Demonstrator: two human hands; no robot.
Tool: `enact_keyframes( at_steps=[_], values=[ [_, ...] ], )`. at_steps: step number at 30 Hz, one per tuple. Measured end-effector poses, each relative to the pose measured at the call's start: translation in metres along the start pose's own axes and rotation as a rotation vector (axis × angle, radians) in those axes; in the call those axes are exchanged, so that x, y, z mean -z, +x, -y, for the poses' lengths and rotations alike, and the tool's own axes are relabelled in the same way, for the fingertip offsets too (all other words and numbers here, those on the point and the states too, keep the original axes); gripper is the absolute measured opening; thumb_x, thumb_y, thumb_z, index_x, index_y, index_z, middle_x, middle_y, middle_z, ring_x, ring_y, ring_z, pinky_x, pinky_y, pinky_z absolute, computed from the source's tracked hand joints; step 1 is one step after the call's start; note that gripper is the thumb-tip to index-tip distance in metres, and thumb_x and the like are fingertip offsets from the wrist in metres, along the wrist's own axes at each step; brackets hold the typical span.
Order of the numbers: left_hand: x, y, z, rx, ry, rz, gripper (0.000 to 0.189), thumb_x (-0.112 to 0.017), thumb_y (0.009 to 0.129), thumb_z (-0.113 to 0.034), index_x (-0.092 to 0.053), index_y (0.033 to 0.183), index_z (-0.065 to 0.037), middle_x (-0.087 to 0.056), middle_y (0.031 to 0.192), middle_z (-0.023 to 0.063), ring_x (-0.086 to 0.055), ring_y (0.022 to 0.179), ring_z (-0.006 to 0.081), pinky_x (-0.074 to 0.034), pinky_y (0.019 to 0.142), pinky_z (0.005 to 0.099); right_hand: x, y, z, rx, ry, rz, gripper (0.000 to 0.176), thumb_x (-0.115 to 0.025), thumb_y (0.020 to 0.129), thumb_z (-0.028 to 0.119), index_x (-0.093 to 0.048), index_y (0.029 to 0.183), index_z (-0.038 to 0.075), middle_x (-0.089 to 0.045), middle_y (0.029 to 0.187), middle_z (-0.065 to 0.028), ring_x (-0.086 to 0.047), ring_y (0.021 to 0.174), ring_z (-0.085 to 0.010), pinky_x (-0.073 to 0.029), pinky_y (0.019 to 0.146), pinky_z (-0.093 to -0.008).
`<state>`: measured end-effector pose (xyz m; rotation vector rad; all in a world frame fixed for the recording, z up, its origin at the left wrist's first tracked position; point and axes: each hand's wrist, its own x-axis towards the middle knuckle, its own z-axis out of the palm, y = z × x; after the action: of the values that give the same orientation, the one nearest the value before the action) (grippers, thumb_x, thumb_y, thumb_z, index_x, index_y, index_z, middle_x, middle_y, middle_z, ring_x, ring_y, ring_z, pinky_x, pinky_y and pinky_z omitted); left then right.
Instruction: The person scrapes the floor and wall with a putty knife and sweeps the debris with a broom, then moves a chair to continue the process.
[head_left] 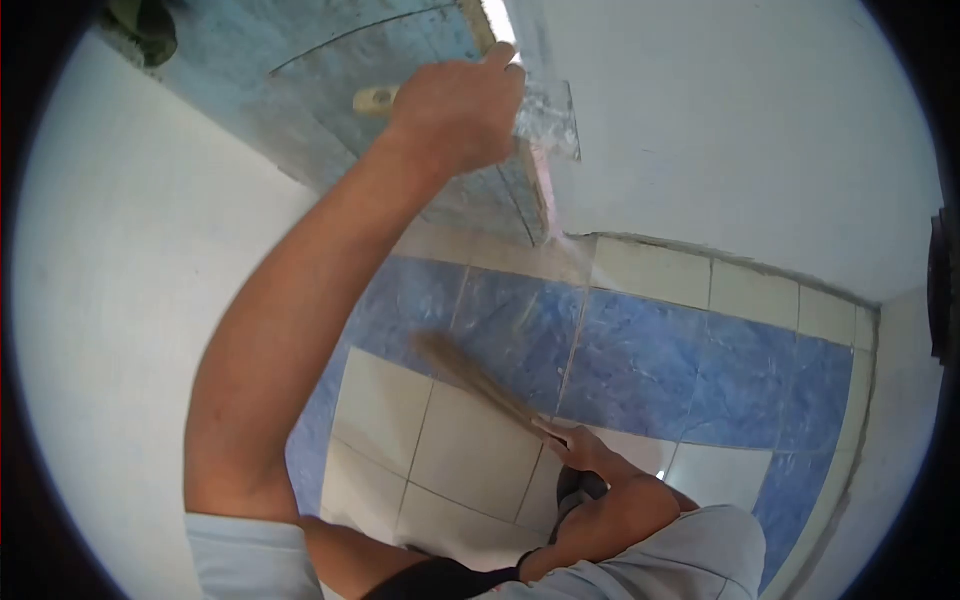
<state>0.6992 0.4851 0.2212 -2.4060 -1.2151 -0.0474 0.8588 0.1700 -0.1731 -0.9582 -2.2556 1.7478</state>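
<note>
My left hand (458, 112) is raised at the edge of a worn blue door panel (370, 60). Its fingers are wrapped round a wide-bladed scraper (548, 118), whose pale wooden handle end sticks out to the left. The blade lies against or close to the white wall, right of the door edge; contact cannot be made out. Lower down, my right hand (578, 446) grips the thin end of a long brown broom-like tool (485, 382). Its far end widens and is blurred, over the blue floor tiles (640, 345).
White wall (720, 120) rises on the right, another white wall (130, 290) on the left. Bright light shows through the narrow gap (543, 180) beside the door. Cream tiles (475, 450) lie below the blue band. A dark object (940, 285) sits at the right edge.
</note>
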Motion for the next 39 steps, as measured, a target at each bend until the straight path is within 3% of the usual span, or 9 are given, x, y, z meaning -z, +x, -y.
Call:
enact_keyframes(
  at_steps=[4,6,14,16,22,26,29,34,39],
  values=[
    [0.006,0.019,0.007,0.093,0.050,0.251,0.024,-0.066,0.082,-0.013,-0.071,0.104,-0.003,-0.075,0.107,0.0191,-0.075,0.093,0.0367,-0.060,0.079,0.0475,0.003,0.001,-0.005,0.023,-0.007,0.093,0.059,-0.057,0.099,0.023,-0.046,0.154,0.037,-0.069,0.088,-0.0208,-0.066,0.065,-0.0389,-0.054,0.063,-0.0471],
    [-0.008,0.012,0.008,0.087,0.040,0.131,0.027,-0.066,0.082,-0.012,-0.071,0.106,-0.001,-0.077,0.091,0.0164,-0.076,0.092,0.0355,-0.060,0.079,0.0465,0.004,0.001,-0.008,0.021,-0.019,0.133,0.058,-0.058,0.099,0.023,-0.046,0.154,0.037,-0.070,0.089,-0.0202,-0.067,0.066,-0.0384,-0.054,0.062,-0.0467],
    [0.008,-0.072,-0.011,0.072,-0.097,0.108,0.038,-0.073,0.071,-0.009,-0.062,0.105,-0.001,-0.056,0.133,0.0155,-0.072,0.075,0.0356,-0.058,0.064,0.0488,0.014,-0.013,-0.016,0.005,-0.067,0.260,0.058,-0.060,0.098,0.024,-0.047,0.153,0.037,-0.071,0.092,-0.0177,-0.069,0.068,-0.0364,-0.054,0.062,-0.0449],
    [0.029,-0.113,-0.016,0.094,-0.130,0.113,0.020,-0.068,0.075,-0.006,-0.064,0.094,-0.003,-0.058,0.121,0.0129,-0.073,0.080,0.0340,-0.059,0.062,0.0479,0.018,-0.018,-0.017,0.007,-0.077,0.291,0.058,-0.060,0.098,0.025,-0.047,0.153,0.037,-0.072,0.093,-0.0171,-0.069,0.069,-0.0359,-0.054,0.062,-0.0445],
    [0.083,-0.265,-0.019,0.126,-0.039,0.239,0.034,-0.078,0.067,-0.025,-0.060,0.089,-0.006,-0.063,0.135,0.0115,-0.068,0.068,0.0233,-0.055,0.057,0.0358,0.020,-0.032,-0.010,0.024,-0.161,0.401,0.057,-0.062,0.098,0.026,-0.048,0.152,0.038,-0.073,0.096,-0.0152,-0.070,0.071,-0.0344,-0.055,0.062,-0.0431],
    [0.093,-0.375,-0.015,0.208,-0.005,0.125,0.024,-0.076,0.072,-0.023,-0.061,0.076,-0.004,-0.069,0.130,0.0150,-0.070,0.081,0.0239,-0.054,0.063,0.0320,0.012,-0.034,0.007,0.013,-0.257,0.535,0.057,-0.062,0.098,0.026,-0.048,0.152,0.038,-0.073,0.098,-0.0139,-0.071,0.072,-0.0334,-0.055,0.062,-0.0422],
    [0.098,-0.444,-0.008,0.384,0.058,-0.036,0.022,-0.073,0.084,-0.025,-0.065,0.080,-0.005,-0.069,0.135,0.0120,-0.070,0.116,0.0165,-0.055,0.085,0.0314,0.019,-0.027,0.036,0.000,-0.381,0.646,0.057,-0.063,0.098,0.027,-0.049,0.152,0.038,-0.074,0.100,-0.0130,-0.072,0.073,-0.0327,-0.055,0.061,-0.0415],
    [0.097,-0.567,0.012,0.701,-0.129,-0.158,0.020,-0.072,0.082,-0.013,-0.058,0.086,0.001,-0.055,0.148,0.0259,-0.057,0.135,0.0409,-0.046,0.110,0.0465,0.016,-0.009,0.064,0.095,-0.641,0.649,0.061,-0.064,0.098,0.030,-0.043,0.154,0.042,-0.074,0.102,-0.0121,-0.072,0.074,-0.0343,-0.056,0.061,-0.0433],
    [0.060,-0.657,0.073,0.959,-0.395,-0.646,0.019,-0.065,0.093,-0.005,-0.062,0.110,0.001,-0.063,0.137,0.0124,-0.057,0.092,0.0121,-0.050,0.079,0.0296,0.022,0.019,0.146,0.086,-0.963,0.672,0.062,-0.060,0.100,0.039,-0.037,0.158,0.036,-0.073,0.084,-0.0150,-0.069,0.070,-0.0395,-0.055,0.061,-0.0502]
  ],
)
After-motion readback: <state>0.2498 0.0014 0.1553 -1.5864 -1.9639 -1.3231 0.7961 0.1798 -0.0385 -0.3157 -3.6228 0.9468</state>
